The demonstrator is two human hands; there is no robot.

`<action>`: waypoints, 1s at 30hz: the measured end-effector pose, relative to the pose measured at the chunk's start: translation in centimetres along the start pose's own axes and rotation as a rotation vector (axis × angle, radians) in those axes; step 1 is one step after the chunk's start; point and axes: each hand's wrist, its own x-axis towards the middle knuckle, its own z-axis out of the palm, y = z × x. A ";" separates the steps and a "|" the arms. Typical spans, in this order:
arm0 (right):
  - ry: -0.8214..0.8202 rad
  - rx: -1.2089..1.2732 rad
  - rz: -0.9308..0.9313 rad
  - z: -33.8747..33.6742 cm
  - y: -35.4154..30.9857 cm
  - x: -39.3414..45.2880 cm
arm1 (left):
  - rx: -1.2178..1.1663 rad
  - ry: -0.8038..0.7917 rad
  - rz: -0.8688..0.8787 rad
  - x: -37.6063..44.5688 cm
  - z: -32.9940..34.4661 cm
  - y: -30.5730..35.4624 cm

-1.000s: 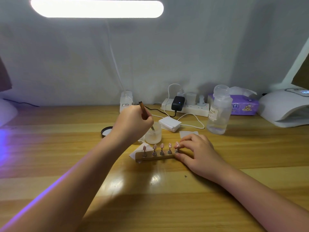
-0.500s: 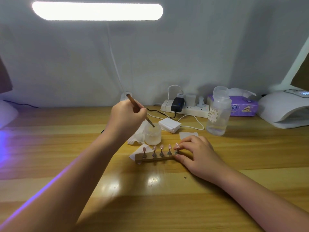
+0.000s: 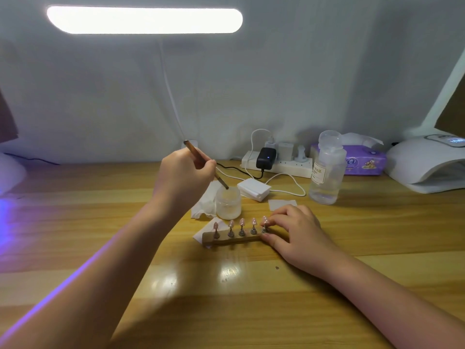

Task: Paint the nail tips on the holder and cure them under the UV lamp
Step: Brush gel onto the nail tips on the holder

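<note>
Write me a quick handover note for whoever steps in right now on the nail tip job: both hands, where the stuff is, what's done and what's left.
Left hand grips the brush, its tip at the mouth of the small jar.
Right hand holds the right end of the holder on the table, fingers at the rightmost of the five pinkish nail tips.
UV lamp sits at the far right, with nothing visible inside it.
Done: tips are mounted and look pink; I cannot tell which coat they carry.
Left: load the brush, paint the tips, slide the holder under the lamp to cure.
</note>
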 end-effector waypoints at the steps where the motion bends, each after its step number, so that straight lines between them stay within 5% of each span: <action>1: 0.001 0.001 0.002 0.0 0.0 0.0 | 0.005 -0.024 0.002 -0.1 0.1 0.1; 4: 0.005 0.008 0.001 0.1 0.1 0.0 | 0.018 -0.051 0.019 -0.5 0.6 0.1; 10: 0.020 0.123 -0.003 -0.1 0.6 0.0 | -0.122 0.159 0.054 -0.7 0.2 0.0; 20: 0.084 0.203 -0.038 -0.8 0.9 -0.3 | -0.076 0.075 0.017 -0.9 0.9 -0.7; 30: 0.105 0.456 0.017 -2.2 0.8 0.2 | -0.692 0.183 -0.282 -0.9 -0.5 0.4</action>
